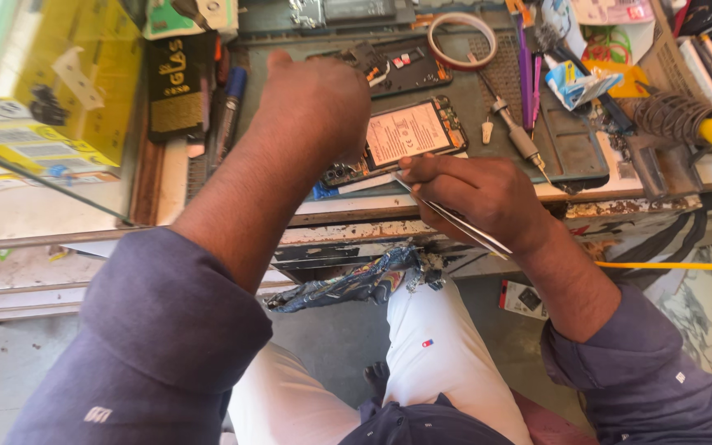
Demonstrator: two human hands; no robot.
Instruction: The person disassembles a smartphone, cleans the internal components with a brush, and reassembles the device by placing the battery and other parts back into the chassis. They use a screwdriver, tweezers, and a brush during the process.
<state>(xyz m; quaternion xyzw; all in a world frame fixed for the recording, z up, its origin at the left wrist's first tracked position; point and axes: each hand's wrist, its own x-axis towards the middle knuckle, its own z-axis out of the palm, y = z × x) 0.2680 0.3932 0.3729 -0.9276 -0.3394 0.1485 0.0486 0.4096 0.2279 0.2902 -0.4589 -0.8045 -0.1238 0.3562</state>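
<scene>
Fingers of the right hand pinch slim metal tweezers just right of centre, tips meeting the near edge of the opened phone on the grey mat of the desk. Above and to the left, the left hand curls down over the phone's left end, pinning it; whether it grips anything I cannot tell. Light, thin and stiff, the phone looks fragile around the exposed battery and boards, so holding it by the frame edges seems safest. Farther up lie a tape ring and a screwdriver.
</scene>
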